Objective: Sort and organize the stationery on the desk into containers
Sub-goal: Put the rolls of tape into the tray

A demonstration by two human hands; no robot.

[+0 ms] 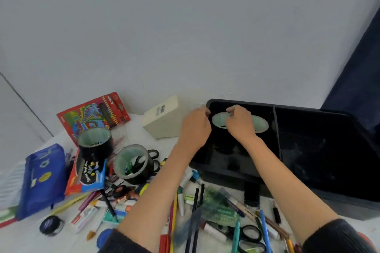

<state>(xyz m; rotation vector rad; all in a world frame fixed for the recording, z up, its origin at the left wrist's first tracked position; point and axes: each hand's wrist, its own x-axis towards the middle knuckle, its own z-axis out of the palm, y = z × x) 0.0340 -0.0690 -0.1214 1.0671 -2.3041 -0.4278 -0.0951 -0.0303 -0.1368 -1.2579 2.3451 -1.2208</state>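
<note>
A black bin (230, 176) stands at the right of the desk, with a divider (276, 129) splitting it in two. Two black tape rolls with pale green cores lie side by side in its left compartment. My left hand (195, 129) reaches over the bin's left wall and pinches the rim of the left roll (218, 120). My right hand (239, 124) is curled over the gap between the rolls and grips the right roll (261, 124). Two more black tape rolls (95, 145) (133, 163) stand on the desk at the left.
Left of the bin stands a beige box (162, 118), with a red pencil pack (92, 114) behind the rolls. A blue pouch (43, 178) lies at far left. Pens, markers, erasers and scissors (249, 236) litter the front. A dark curtain (359, 67) hangs at right.
</note>
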